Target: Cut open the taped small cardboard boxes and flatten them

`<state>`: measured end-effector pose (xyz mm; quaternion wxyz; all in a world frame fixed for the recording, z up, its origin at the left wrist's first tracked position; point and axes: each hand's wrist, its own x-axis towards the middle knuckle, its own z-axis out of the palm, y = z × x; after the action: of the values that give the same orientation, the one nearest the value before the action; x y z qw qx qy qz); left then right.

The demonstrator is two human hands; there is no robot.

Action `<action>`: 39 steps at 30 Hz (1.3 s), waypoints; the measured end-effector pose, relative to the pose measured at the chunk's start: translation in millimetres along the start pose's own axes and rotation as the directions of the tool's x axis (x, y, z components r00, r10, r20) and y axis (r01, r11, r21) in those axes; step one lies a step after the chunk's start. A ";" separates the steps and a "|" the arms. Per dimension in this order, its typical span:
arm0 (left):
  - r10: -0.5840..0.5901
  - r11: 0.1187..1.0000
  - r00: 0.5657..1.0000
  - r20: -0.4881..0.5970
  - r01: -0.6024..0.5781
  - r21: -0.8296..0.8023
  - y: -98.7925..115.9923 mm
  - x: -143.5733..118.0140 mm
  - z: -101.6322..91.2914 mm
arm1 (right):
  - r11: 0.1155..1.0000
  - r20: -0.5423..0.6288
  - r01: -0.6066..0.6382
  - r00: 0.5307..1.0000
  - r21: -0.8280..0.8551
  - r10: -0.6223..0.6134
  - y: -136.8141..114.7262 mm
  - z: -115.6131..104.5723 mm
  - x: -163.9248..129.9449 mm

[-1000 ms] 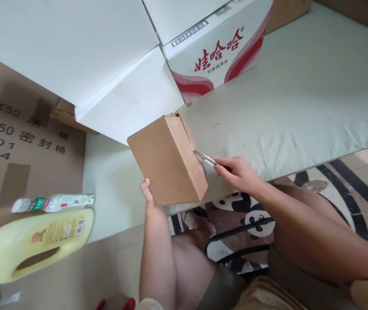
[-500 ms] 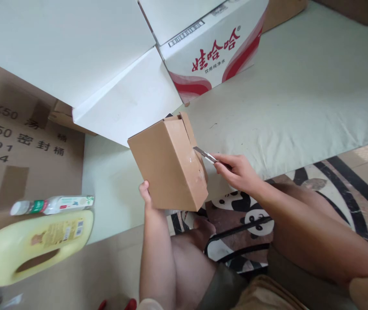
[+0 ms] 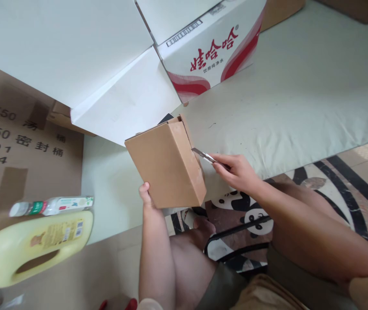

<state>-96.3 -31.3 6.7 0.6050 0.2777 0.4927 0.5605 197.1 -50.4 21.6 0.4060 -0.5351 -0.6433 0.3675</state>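
Observation:
A small brown cardboard box (image 3: 158,165) is held tilted above the pale cloth. My left hand (image 3: 145,194) grips its lower left corner; the thumb shows on the near face and the other fingers are hidden behind. In my right hand (image 3: 237,171) is a utility knife (image 3: 205,155), its blade pointing left. The blade tip lies at the taped right side of the box, by the flap edge; I cannot tell whether it touches. Behind the box's top edge a dark corner of something (image 3: 167,118) peeks out.
White cartons (image 3: 128,94) and a red-and-white water carton (image 3: 212,58) stand at the back of the cloth-covered surface (image 3: 300,94). At left are a large printed cardboard box (image 3: 41,168), a clear plastic bottle (image 3: 54,206) and a yellow jug (image 3: 64,232). A panda-patterned seat (image 3: 255,221) is below.
The box has turned slightly in my left hand, so its taped side shows narrower and more of the dark corner behind shows. My right hand with the knife has hardly moved.

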 end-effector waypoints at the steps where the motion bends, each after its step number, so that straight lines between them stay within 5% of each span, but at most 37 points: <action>1: 0.002 1.000 1.000 0.001 -0.002 0.001 0.3 -0.6 0.7 | 1.000 -0.005 -0.015 1.000 0.002 0.015 0.0 0.0 0.2; 21: 0.006 0.999 1.000 -0.009 -0.006 0.032 -1.7 -3.2 2.0 | 0.996 -0.056 0.080 0.995 -0.045 -0.082 2.8 1.4 -1.2; 29: -0.033 0.994 0.999 0.034 0.029 0.110 3.9 -5.5 -1.0 | 0.986 0.112 0.124 0.987 -0.108 -0.112 3.7 -4.9 1.6; 39: 0.050 0.993 0.996 -0.068 -0.042 0.111 8.7 -9.2 11.9 | 0.988 0.253 0.092 0.966 -0.122 -0.059 2.5 -15.2 5.7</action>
<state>-87.9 -35.6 21.3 0.5582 0.3016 0.5371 0.5559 211.5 -43.7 26.1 0.2995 -0.4856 -0.7319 0.3726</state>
